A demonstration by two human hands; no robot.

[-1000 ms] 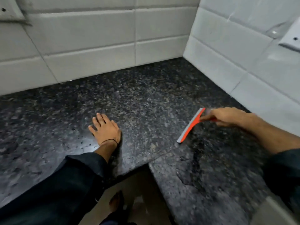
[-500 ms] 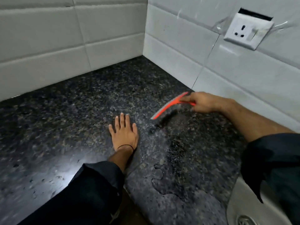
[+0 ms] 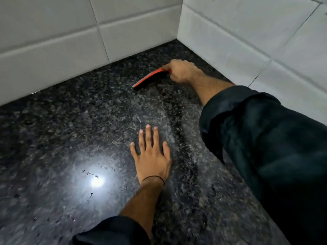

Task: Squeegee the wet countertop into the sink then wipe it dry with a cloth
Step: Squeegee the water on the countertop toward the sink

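A dark speckled granite countertop (image 3: 70, 138) fills the view, with water drops and a wet streak running down its middle. My right hand (image 3: 182, 71) is closed around the handle of a red squeegee (image 3: 150, 77), whose blade lies on the counter near the back corner. My left hand (image 3: 152, 156) rests flat on the counter in the middle, fingers spread, holding nothing. A thin dark band circles its wrist. No sink and no cloth are in view.
White tiled walls (image 3: 53, 41) stand along the back and the right side (image 3: 247, 41), meeting in a corner just behind the squeegee. A bright lamp reflection (image 3: 97, 182) shines on the wet counter at lower left.
My right hand has carried the squeegee farther back toward the wall corner. The view has swung left, so the socket and the sink rim have left the frame. My left hand stays flat.
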